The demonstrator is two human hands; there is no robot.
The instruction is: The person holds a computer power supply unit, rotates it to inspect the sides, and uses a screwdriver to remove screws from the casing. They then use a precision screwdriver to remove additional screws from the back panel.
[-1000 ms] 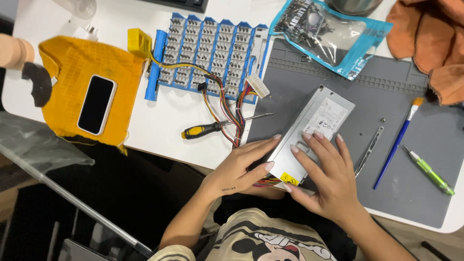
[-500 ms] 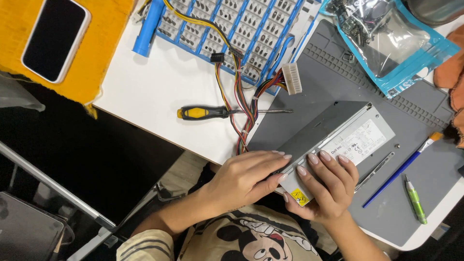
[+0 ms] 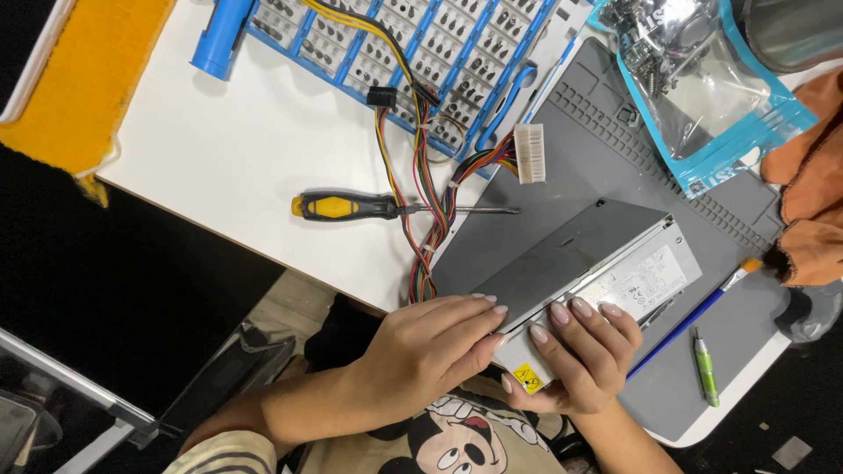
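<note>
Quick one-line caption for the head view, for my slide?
Both hands, left hand and right hand, grip a grey metal power supply beside a yellow-handled screwdriver.

A power supply unit (image 3: 597, 263) lies on a work mat (image 3: 606, 167) at the bench (image 3: 255, 158) edge, gripped at its near end by the left hand (image 3: 430, 351) and right hand (image 3: 580, 360), its wire bundle (image 3: 426, 228) crossing a screwdriver (image 3: 369, 207) to the left, a bit tray (image 3: 439, 53) behind.

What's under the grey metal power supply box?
The grey metal power supply box lies on a grey ribbed work mat. The left hand and right hand grip its near end. What lies directly beneath the box is hidden.
</note>
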